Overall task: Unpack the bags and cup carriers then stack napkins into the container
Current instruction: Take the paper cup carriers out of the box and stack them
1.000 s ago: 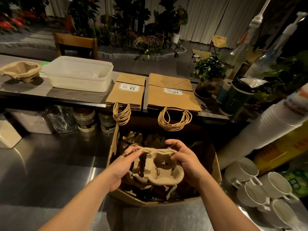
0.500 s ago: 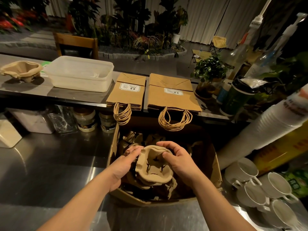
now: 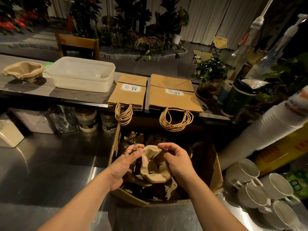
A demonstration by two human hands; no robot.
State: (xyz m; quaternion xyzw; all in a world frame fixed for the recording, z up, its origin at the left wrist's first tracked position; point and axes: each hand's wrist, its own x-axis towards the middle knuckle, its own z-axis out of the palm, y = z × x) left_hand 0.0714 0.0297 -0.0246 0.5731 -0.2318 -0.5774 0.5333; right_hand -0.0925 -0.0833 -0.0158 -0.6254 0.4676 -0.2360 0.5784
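Carefully now: a soft tray is coming out of a crowded box

Both hands work over the open cardboard box point(image 3: 215, 165) on the steel counter point(image 3: 50, 164). The left hand point(image 3: 124, 165) pinches the near-left rim of a pulp cup carrier point(image 3: 154, 165) between thumb and fingertips; the right hand point(image 3: 177, 161) curls its fingers over the opposite rim. The carrier sits folded between them, just above the other carriers left in the box.

Risks, as I judge them: the pulp looks thin and creased, so squeezing it harder could tear a rim. It may also be nested into the one beneath, and a quick pull could drag that one up and spill it onto the counter. The mugs point(image 3: 245, 175) stand near the box's right wall, where a swinging elbow could knock them.

Counted: one carrier in hand, one stack of carriers point(image 3: 23, 72) on the upper shelf, one plastic container point(image 3: 80, 75) beside it, two piles of paper bags point(image 3: 128, 92), at least four mugs. How many carriers remain in the box I cannot tell.
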